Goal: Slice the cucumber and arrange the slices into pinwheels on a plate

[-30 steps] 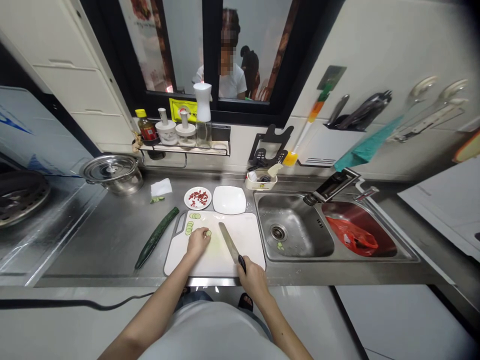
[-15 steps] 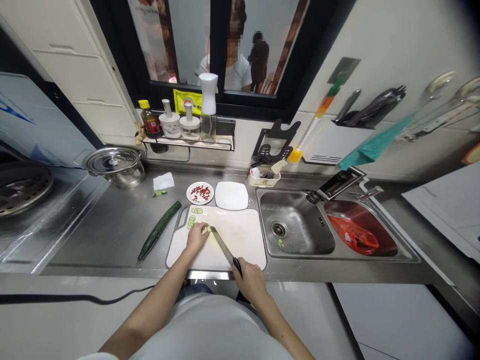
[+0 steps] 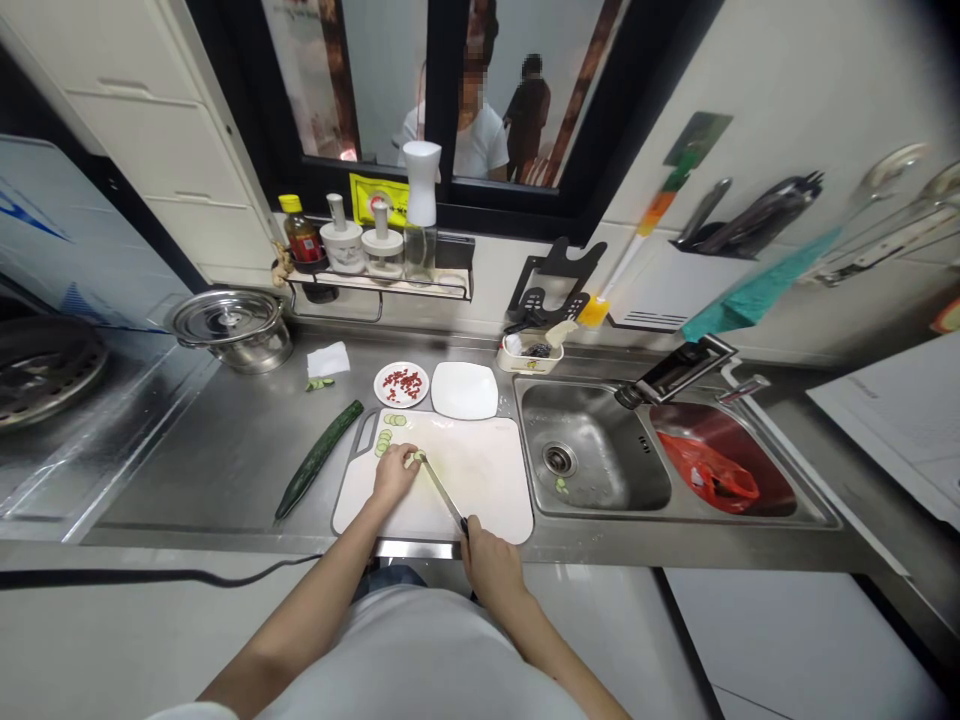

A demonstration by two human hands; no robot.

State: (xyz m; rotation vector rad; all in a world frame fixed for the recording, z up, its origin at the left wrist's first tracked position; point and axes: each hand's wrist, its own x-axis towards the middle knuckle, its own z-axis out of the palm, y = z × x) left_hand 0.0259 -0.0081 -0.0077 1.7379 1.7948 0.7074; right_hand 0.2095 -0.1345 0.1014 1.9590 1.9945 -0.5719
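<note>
On the white cutting board (image 3: 480,480) my left hand (image 3: 394,475) is closed on a small pale-green piece of cucumber (image 3: 414,457), mostly hidden by the fingers. My right hand (image 3: 491,565) grips the black handle of a kitchen knife (image 3: 444,490). The blade points away from me, its tip right beside the cucumber piece. Thin cucumber slices (image 3: 384,441) lie in two small groups near the board's far left corner. Left of the board rests a whole dark-green cucumber (image 3: 319,460).
Behind the board stand a plate of chopped red bits (image 3: 401,385) and a white square plate (image 3: 464,391). To the right is a double sink (image 3: 600,450) with a faucet (image 3: 675,370) and a red plastic bag (image 3: 709,475). A lidded steel pot (image 3: 232,330) stands back left.
The knife has turned a little in my right hand, its handle shifting slightly left, and the blade now looks narrower. My left hand stays at the cucumber piece.
</note>
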